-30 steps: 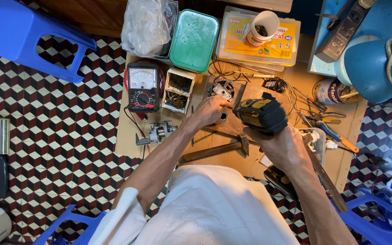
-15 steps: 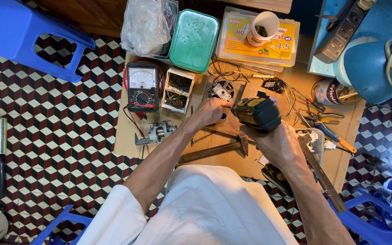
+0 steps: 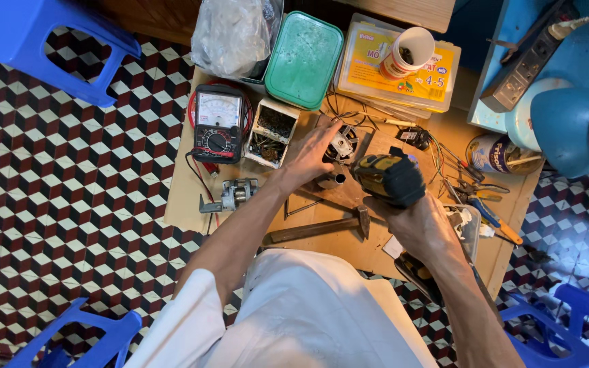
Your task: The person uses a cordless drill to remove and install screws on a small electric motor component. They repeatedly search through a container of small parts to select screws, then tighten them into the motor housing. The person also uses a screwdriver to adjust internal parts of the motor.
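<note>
Your right hand (image 3: pixel 423 225) is closed around one black-and-yellow power drill (image 3: pixel 388 177), its long axis pointing left toward your left hand (image 3: pixel 315 153). That hand grips one small motor (image 3: pixel 341 144), fingers curled over it. Below lies one hammer (image 3: pixel 318 227); beyond your left hand, one multimeter (image 3: pixel 217 123).

**Cluttered little workbench on a checkered floor**

So there's an analog multimeter (image 3: pixel 217 124) near the table's (image 3: pixel 185 204) left edge, with a small box of screws (image 3: pixel 271 132) just beside it. A green lidded container (image 3: pixel 304 60) sits up top next to a crumpled plastic bag (image 3: pixel 230 34). A hammer (image 3: pixel 318 227) lies flat near the front. Pliers (image 3: pixel 485 204) and a tin can (image 3: pixel 492 152) sit over on the right. Blue plastic stool (image 3: pixel 49 48) stands on the tiled floor (image 3: pixel 69 204).
</note>
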